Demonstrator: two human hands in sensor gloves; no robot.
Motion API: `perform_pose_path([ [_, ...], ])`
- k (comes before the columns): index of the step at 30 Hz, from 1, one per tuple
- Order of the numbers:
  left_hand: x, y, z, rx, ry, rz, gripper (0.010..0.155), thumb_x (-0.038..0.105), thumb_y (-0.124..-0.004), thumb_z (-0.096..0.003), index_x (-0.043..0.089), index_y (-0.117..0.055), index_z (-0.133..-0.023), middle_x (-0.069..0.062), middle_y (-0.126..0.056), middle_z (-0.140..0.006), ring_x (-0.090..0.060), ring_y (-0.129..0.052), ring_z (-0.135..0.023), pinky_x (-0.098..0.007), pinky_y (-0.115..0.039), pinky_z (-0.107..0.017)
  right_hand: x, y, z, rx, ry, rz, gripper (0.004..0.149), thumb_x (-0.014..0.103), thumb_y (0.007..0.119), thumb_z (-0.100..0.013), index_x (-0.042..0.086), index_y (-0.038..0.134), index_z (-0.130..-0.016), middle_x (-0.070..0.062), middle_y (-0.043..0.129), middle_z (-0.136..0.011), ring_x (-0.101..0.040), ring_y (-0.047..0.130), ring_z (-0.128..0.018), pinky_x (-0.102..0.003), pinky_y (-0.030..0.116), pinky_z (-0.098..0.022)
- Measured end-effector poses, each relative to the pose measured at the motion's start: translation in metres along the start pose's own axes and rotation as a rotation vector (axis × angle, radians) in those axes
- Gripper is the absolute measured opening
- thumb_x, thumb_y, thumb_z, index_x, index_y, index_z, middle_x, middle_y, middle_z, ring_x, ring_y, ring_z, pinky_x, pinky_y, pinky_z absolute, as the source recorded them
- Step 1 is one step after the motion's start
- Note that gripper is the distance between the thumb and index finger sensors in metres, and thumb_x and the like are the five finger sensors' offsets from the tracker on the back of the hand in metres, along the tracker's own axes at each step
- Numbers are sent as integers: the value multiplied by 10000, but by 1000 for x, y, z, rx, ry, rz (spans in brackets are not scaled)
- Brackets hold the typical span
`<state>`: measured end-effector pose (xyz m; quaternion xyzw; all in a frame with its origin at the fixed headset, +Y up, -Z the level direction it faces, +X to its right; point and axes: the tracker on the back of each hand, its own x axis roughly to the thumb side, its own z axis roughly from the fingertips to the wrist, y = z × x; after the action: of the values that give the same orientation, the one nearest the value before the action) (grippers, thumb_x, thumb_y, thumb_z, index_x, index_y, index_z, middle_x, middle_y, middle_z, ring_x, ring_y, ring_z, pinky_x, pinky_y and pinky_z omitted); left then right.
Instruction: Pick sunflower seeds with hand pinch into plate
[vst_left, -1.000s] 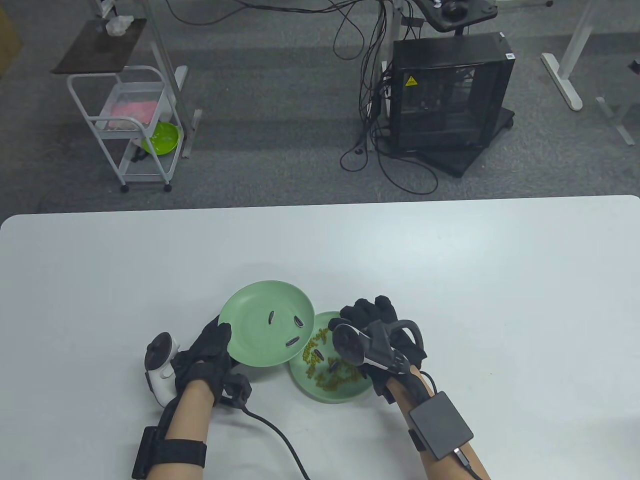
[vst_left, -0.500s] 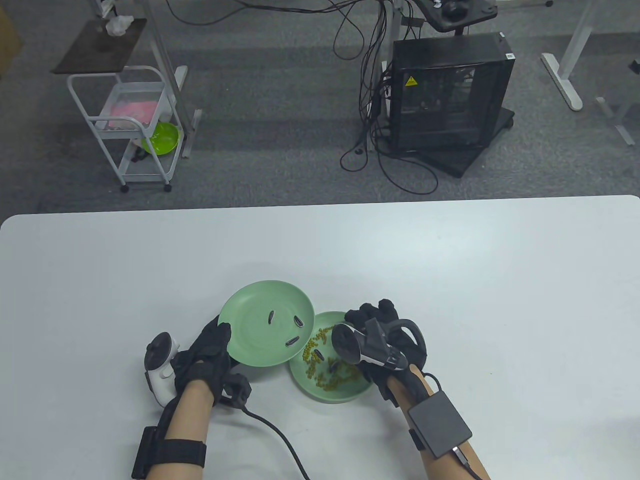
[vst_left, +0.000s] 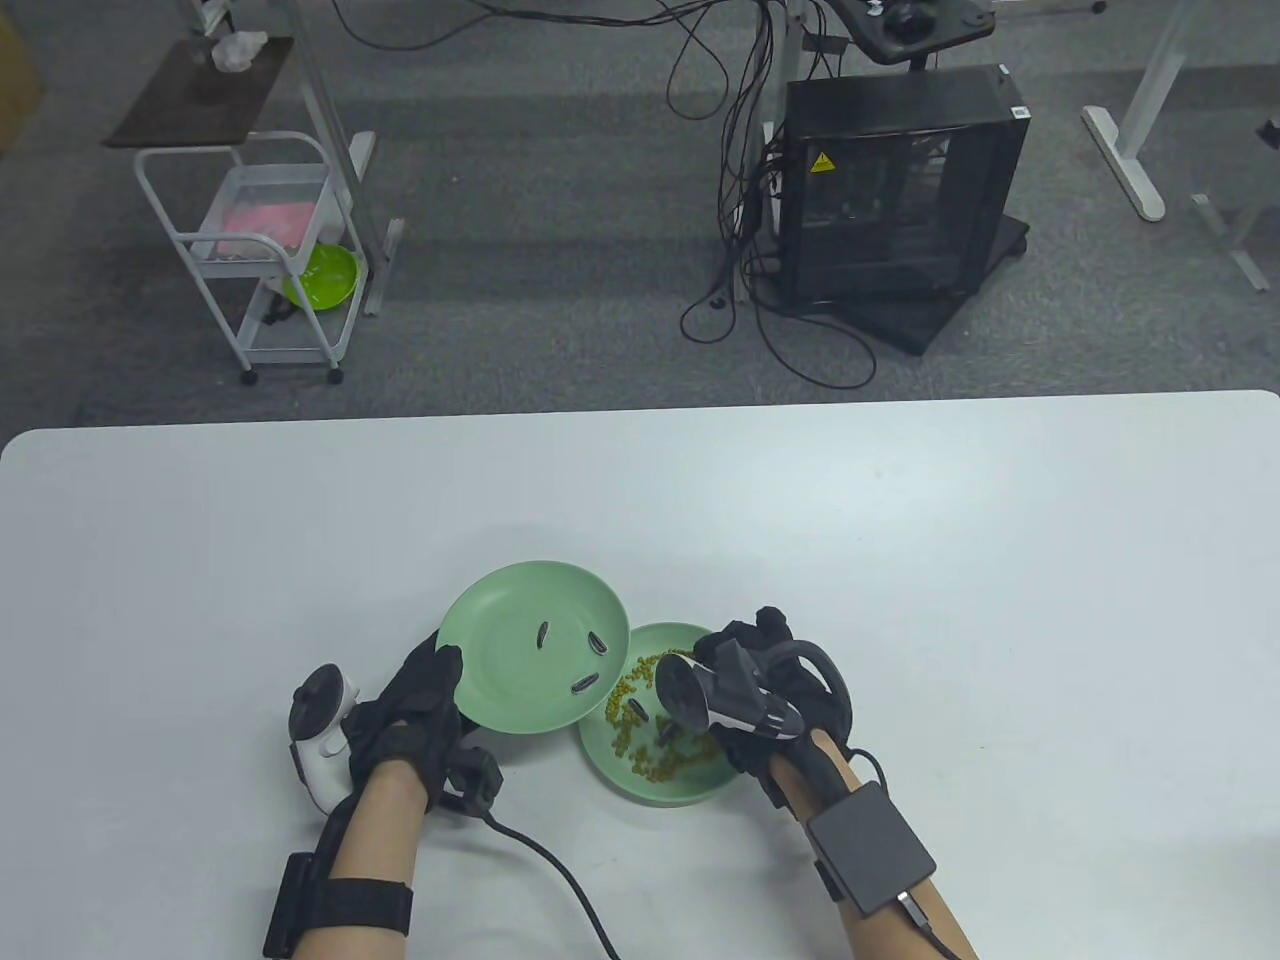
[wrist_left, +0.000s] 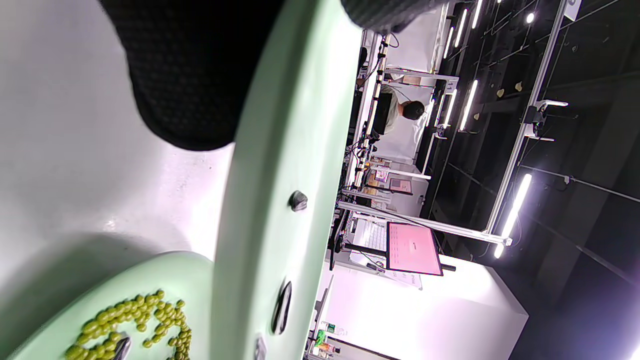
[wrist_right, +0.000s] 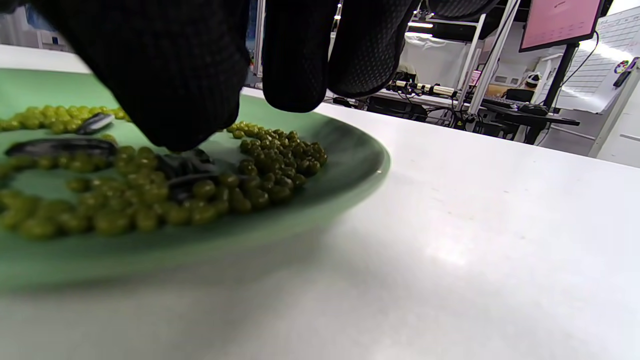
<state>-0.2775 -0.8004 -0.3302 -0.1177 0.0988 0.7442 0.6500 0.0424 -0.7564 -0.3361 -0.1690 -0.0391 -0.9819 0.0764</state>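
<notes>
My left hand (vst_left: 420, 700) grips the near-left rim of a pale green plate (vst_left: 500, 620) and holds it raised and tilted; three striped sunflower seeds (vst_left: 584, 684) lie on it. Its edge overlaps a second green plate (vst_left: 660, 797) on the table, which holds green beans (vst_left: 640, 765) and two more seeds (vst_left: 637, 711). My right hand (vst_left: 715, 645) is over that plate. In the right wrist view its bunched fingertips (wrist_right: 190, 135) touch a dark seed (wrist_right: 187, 167) among the beans (wrist_right: 280, 150). Whether they pinch it is hidden. The left wrist view shows the held plate (wrist_left: 270, 150) edge-on.
Both plates sit near the front middle of the white table (vst_left: 900, 560). A black cable (vst_left: 560, 870) runs from my left wrist along the table. Beyond the far edge stand a white cart (vst_left: 260, 250) and a black computer case (vst_left: 900, 190).
My right hand has moved slightly left and down, toward the seeds in the bean plate. The left hand and its plate have not moved.
</notes>
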Motion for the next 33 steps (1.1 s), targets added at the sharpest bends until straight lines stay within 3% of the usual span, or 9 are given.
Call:
perform_pose_path([
  [21,0,0,0,-2,2,-1,652,337,-642,-527,49,-420,-1069,-205,-698,-944,-244,-996,-707,-337,-938,-422,7,3,-2,-13,-5,29,380,446,848,-326,457,853,-706,189,895,-799,-136,888,-845,-593,521,-744],
  [33,0,-1,0,-3,4,-2,653,338,-644,-527,49,-422,-1069,-205,-698,-943,-245,-996,-707,-339,-937,-422,12,3,-2,-9,-14,37,378,408,848,-330,392,859,-708,145,926,-730,-135,918,-778,-586,537,-739],
])
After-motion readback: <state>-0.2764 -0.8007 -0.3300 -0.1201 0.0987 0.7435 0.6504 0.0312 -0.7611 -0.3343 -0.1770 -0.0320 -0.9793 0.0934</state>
